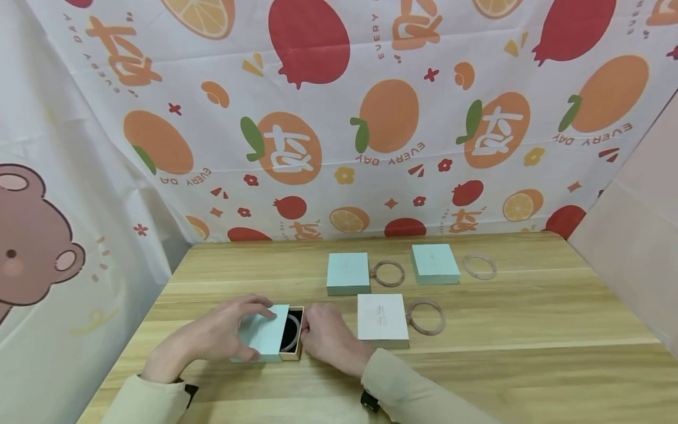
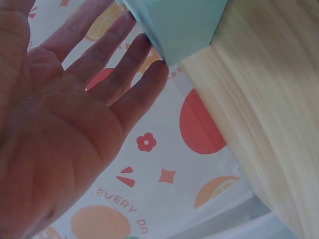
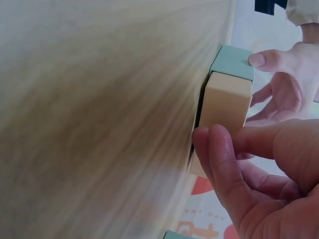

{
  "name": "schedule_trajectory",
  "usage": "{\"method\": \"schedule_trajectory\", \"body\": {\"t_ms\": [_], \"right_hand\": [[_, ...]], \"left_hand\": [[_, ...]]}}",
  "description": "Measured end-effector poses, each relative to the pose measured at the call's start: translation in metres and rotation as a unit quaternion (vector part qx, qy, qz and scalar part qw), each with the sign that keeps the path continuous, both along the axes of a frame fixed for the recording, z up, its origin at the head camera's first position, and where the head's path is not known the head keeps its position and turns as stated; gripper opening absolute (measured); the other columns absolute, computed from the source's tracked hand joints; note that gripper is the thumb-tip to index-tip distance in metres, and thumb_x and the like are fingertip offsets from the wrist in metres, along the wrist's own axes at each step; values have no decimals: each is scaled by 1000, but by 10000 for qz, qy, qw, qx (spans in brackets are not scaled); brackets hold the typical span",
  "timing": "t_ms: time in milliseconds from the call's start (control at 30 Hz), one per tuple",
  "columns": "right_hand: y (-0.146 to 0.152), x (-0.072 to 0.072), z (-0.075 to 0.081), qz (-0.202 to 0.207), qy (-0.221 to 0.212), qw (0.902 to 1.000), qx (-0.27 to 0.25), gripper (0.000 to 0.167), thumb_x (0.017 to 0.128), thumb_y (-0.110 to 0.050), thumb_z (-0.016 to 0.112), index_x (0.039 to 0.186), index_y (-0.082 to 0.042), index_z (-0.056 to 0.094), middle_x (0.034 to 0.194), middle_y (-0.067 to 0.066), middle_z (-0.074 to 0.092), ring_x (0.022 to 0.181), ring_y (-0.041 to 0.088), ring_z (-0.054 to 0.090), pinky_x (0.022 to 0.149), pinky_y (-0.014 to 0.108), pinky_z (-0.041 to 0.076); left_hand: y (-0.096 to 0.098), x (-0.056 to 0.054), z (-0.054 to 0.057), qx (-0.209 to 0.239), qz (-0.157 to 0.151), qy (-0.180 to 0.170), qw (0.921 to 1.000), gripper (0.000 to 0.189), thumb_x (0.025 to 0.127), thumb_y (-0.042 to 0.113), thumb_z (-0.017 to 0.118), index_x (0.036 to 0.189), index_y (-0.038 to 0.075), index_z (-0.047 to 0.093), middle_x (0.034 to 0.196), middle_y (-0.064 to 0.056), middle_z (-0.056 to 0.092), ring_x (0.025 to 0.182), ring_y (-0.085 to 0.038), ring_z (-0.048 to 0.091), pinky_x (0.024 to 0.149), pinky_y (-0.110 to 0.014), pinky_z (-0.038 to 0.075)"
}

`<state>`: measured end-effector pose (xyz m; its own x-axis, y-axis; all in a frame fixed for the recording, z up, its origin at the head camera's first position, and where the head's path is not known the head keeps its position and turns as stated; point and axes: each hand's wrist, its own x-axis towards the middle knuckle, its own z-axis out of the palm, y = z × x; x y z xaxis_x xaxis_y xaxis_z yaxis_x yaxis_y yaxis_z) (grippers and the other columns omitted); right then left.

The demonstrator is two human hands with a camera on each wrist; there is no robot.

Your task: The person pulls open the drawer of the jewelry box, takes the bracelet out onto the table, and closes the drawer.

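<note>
A light-blue slide-out gift box (image 1: 267,335) lies on the table at the front left. My left hand (image 1: 225,330) grips its outer sleeve, thumb along the near side and fingertips over the far edge. From the sleeve's right end a tan drawer (image 1: 291,355) sticks out partway. A pale bangle (image 1: 296,333) lies on the drawer's black lining, partly covered by the sleeve. My right hand (image 1: 331,338) is at the drawer's outer end, thumb and fingertips pinched together there. In the right wrist view, the drawer's tan end (image 3: 227,102) shows beside the pinching fingers.
To the right, a white-topped box (image 1: 382,318) stands beside a bangle (image 1: 426,318). Farther back are two light-blue boxes (image 1: 347,272) with bangles (image 1: 389,274) next to them. A fruit-print cloth (image 1: 339,188) hangs behind the wooden table (image 1: 508,377).
</note>
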<state>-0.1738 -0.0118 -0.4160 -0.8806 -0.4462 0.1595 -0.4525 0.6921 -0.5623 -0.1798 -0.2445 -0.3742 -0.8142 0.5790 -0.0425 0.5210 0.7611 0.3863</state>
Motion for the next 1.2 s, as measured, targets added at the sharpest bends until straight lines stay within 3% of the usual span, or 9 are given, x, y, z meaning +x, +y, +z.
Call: {"method": "schedule_trajectory", "body": {"t_ms": [333,467,600,1200], "right_hand": [[8,1,4,-128,34,9998,176,34,74,13,63,52,-13,66,54,-7,60,53,1,42,46,14,35],[10,1,5,-113,38,9998,189,45,73,14,60,44,-16,43,45,-12,32,48,2,26,43,14,21],[12,2,5,-102,99,9997,219,52,71,14,57,46,-19,25,49,-12,13,50,3,15,44,15,12],[18,1,7,-61,160,9994,312,57,73,15,60,49,-20,21,51,-12,8,49,3,9,43,15,8]], "left_hand": [[-1,0,-2,32,-12,76,10000,56,67,34,94,118,27,73,138,-2,62,123,-32,60,96,-43,53],[-2,1,-2,35,-8,80,10000,56,67,33,94,118,26,73,138,-3,62,122,-32,60,95,-41,53],[-3,2,-3,52,19,57,10000,56,66,34,94,117,27,73,138,-2,62,122,-31,60,95,-41,53],[-2,0,-2,107,40,22,9999,55,67,34,94,117,27,73,138,-2,62,122,-32,59,94,-40,52]]}}
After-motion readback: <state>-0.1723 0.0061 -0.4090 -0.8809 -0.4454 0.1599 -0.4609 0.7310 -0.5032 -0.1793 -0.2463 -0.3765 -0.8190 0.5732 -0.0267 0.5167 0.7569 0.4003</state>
